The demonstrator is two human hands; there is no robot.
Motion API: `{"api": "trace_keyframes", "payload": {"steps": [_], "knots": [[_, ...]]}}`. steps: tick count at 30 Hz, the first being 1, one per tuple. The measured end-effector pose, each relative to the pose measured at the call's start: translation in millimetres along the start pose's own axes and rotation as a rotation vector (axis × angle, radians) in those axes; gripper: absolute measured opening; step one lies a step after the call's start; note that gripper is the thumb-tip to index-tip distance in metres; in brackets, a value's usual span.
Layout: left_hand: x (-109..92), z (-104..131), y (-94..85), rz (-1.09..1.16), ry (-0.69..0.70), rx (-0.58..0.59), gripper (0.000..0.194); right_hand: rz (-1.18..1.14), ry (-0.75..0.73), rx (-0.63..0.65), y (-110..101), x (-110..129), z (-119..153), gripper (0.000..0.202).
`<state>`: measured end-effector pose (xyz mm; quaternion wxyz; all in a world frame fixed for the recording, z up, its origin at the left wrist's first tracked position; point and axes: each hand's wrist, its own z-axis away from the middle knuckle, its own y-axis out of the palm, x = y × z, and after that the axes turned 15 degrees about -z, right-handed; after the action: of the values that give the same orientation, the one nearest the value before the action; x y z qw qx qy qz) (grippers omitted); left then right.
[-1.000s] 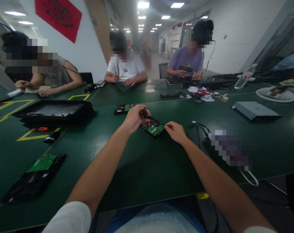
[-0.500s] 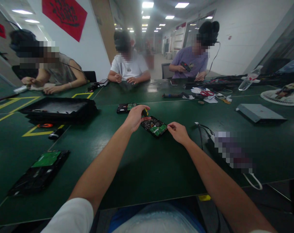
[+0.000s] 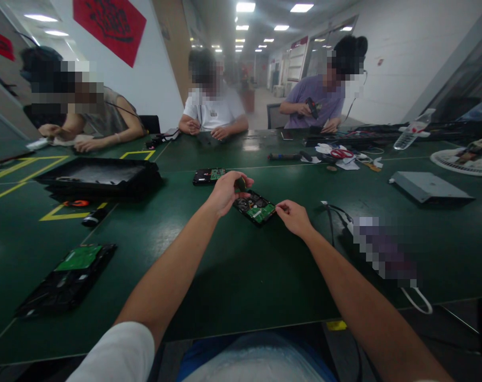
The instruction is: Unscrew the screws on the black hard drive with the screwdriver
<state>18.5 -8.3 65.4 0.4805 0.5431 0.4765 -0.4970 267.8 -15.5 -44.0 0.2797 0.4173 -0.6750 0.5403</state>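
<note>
Across the bench, a co-worker's black handheld tool has swung from lying level to a steep tilt, while the person's two hands keep nearly the same places over the hard drive. Less yellow shows on the dark handle than half a second ago, so it has probably turned a little between the fingers.

The left hand has its grip closed around that handle, above the far left part of the drive; its tip is hidden, so contact cannot be told. The right hand brings its fingertips together at the drive's right corner, but whether they pinch it or merely steady it is unclear.

The drive lies flat on the bench, between the hands, underside up. Its green board is on the casing, so the work on it looks unfinished; whether any screws are out is too small to see. A second drive lies just beyond the left hand, and a third well to the left, both with green boards showing.
</note>
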Motion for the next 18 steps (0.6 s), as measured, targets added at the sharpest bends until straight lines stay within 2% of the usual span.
{"api": "trace_keyframes", "payload": {"steps": [3, 7, 12, 15, 18], "knots": [[-0.2, -0.9, -2.2, -0.056, 0.034, -0.002, 0.018, 0.004, -0.014, 0.007, -0.2, 0.0, 0.0, 0.02], [-0.2, 0.0, -3.6, -0.075, 0.036, 0.057, 0.023, 0.012, -0.017, 0.002, 0.8, -1.5, -0.1, 0.019], [0.0, 1.6, -0.6, -0.006, 0.004, 0.016, 0.022, 0.031, -0.019, -0.006, 1.6, -3.2, -1.1, 0.018], [-0.7, 1.8, 0.3, 0.017, -0.016, 0.031, 0.019, 0.027, -0.01, -0.003, 1.0, -1.9, -1.1, 0.018], [-1.2, 1.0, -1.6, -0.035, 0.023, 0.046, 0.017, 0.016, -0.007, 0.0, 0.1, 0.8, -0.1, 0.019]]}}
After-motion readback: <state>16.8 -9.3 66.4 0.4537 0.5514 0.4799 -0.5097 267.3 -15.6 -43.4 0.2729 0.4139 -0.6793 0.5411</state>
